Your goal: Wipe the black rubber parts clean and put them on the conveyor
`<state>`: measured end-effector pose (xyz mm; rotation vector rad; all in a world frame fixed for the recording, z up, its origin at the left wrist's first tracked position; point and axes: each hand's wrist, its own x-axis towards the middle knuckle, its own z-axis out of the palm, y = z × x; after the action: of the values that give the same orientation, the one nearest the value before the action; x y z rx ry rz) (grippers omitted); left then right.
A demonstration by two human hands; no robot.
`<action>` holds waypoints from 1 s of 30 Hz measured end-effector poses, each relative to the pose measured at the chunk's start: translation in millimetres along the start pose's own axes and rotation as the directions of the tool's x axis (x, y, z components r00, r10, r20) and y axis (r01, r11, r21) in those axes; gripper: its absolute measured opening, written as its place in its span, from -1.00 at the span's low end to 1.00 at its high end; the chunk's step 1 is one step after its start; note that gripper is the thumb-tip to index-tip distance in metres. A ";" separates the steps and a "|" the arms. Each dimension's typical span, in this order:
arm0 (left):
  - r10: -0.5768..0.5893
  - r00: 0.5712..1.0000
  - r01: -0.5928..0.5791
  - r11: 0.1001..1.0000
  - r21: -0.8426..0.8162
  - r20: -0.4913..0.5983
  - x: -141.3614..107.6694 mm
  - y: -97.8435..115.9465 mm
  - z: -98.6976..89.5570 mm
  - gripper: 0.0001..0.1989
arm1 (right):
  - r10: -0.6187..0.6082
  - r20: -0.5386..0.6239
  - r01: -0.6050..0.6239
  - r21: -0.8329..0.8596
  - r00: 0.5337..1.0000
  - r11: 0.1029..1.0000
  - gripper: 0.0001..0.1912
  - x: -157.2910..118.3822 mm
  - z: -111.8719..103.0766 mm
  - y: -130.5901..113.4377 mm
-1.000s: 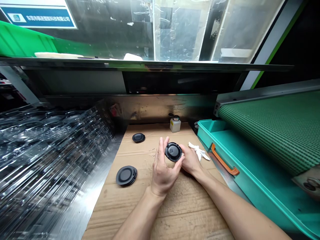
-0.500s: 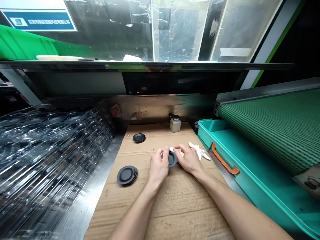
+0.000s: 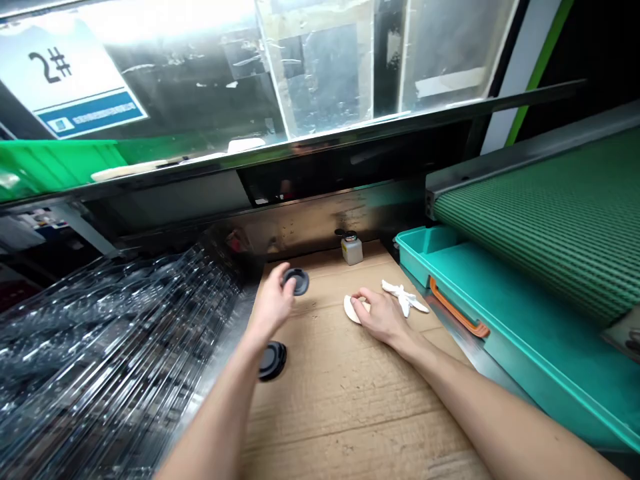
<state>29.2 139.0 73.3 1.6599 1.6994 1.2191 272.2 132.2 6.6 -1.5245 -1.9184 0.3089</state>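
My left hand (image 3: 273, 300) pinches the left edge of a round black lid-like disc (image 3: 299, 283) at the far left of the cardboard sheet (image 3: 340, 393). Whether this disc rests on the stack there or hovers just above it, I cannot tell. A second stack of black discs (image 3: 273, 360) lies nearer, partly hidden by my left forearm. In my right hand (image 3: 381, 316) is a white, rounded pad (image 3: 351, 309), held between thumb and fingers close to the cardboard. Crumpled white pieces (image 3: 406, 298) lie just right of that hand.
A small white bottle with a dark top (image 3: 352, 249) stands at the back. Clear plastic trays (image 3: 125, 347) are piled on the left. To the right are a teal bin (image 3: 515, 333) with an orange handle (image 3: 457, 310) and a green conveyor belt (image 3: 550, 207). A metal shelf crosses above.
My left hand has moved left with the black disc, away from my right hand. My right hand stays near the same place, its white pad now more visible. The view has tilted.
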 end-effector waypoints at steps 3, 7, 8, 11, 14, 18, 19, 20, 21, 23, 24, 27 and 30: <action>-0.067 0.995 0.055 0.989 0.138 0.079 38.1 -9.7 -38.6 -0.41 | 0.019 0.014 -0.019 -0.020 1.000 1.000 -0.71 -0.3 -1.2 -0.2; -0.105 0.976 0.058 0.970 0.236 0.191 68.4 -18.4 -59.0 -0.54 | 0.030 0.029 -0.029 -0.048 0.999 0.998 -0.70 0.3 -3.6 -1.2; -0.111 0.972 0.056 0.966 0.253 0.207 72.7 -20.1 -58.8 -0.53 | 0.028 0.029 -0.026 -0.049 0.999 0.998 -0.71 0.6 -4.1 -1.5; -0.123 0.965 0.048 0.952 0.303 0.232 82.3 -26.6 -51.4 -0.51 | 0.024 0.037 -0.022 -0.054 0.999 0.998 -0.71 1.7 -5.3 -2.1; -0.138 0.959 0.042 0.932 0.359 0.247 90.6 -34.1 -42.3 -0.51 | 0.029 0.056 -0.025 -0.062 0.998 0.998 -0.69 2.7 -6.0 -2.1; -0.163 0.951 0.035 0.900 0.435 0.261 101.6 -36.0 -36.4 -0.52 | 0.038 0.092 -0.032 -0.057 0.995 0.998 -0.68 3.8 -6.6 -2.0; -0.162 0.952 0.030 0.894 0.447 0.261 103.8 -33.8 -35.5 -0.51 | 0.040 0.096 -0.035 -0.053 0.995 0.998 -0.68 3.9 -6.8 -2.1; -0.163 0.950 0.024 0.890 0.456 0.267 105.3 -30.8 -34.1 -0.49 | 0.042 0.099 -0.037 -0.048 0.994 0.998 -0.67 4.0 -7.0 -2.2; -0.166 0.945 0.018 0.887 0.462 0.283 105.9 -27.4 -32.1 -0.44 | 0.043 0.102 -0.039 -0.042 0.994 0.998 -0.67 4.0 -7.2 -2.3; -0.167 0.929 -0.009 0.882 0.471 0.331 104.3 -20.6 -25.9 -0.31 | 0.044 0.102 -0.041 -0.025 0.994 0.999 -0.66 3.8 -7.6 -2.4; -0.160 0.920 -0.032 0.879 0.475 0.358 102.4 -17.9 -21.8 -0.26 | 0.038 0.097 -0.037 -0.012 0.995 0.999 -0.66 3.8 -7.8 -2.3; -0.142 0.899 -0.085 0.870 0.485 0.413 96.2 -12.6 -10.4 -0.31 | -0.008 0.049 0.008 0.001 0.999 1.000 -0.69 3.7 -8.3 -1.0; -0.186 0.891 -0.058 0.857 0.511 0.413 91.0 -2.9 -7.5 -0.47 | -0.072 -0.008 0.072 -0.064 0.997 0.995 -0.70 3.7 -7.4 -0.1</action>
<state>6.9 224.3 97.2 1.9640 1.8388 0.2888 276.3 134.1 13.5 -1.4909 -1.9873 0.2097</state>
